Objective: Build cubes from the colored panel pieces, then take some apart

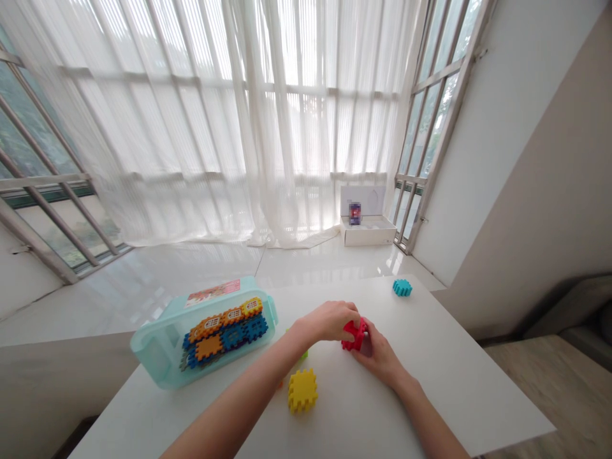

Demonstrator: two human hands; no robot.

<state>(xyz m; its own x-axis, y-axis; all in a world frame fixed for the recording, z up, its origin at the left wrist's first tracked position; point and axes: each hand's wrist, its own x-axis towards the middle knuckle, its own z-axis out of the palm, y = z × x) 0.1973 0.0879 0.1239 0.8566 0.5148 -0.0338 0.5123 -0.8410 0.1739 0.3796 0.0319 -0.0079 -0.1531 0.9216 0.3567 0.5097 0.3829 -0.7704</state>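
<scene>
Between my two hands is a red toy block (352, 336) with notched edges, resting on or just over the white table (459, 382). My left hand (329, 320) reaches in from above, fingers curled down on the block's top and left side. From the right, my right hand (380, 354) grips the block's side with thumb and fingers. A yellow notched block (303, 390) sits on the table nearer to me. Behind my left forearm, a green piece (305, 355) and an orange piece show only in small part.
A translucent teal bin (157, 360) lies at the left, holding several orange, blue and yellow notched tiles (227, 331). Toward the back right is a teal notched block (402, 287). A white open box (367, 236) stands by the curtain (201, 140).
</scene>
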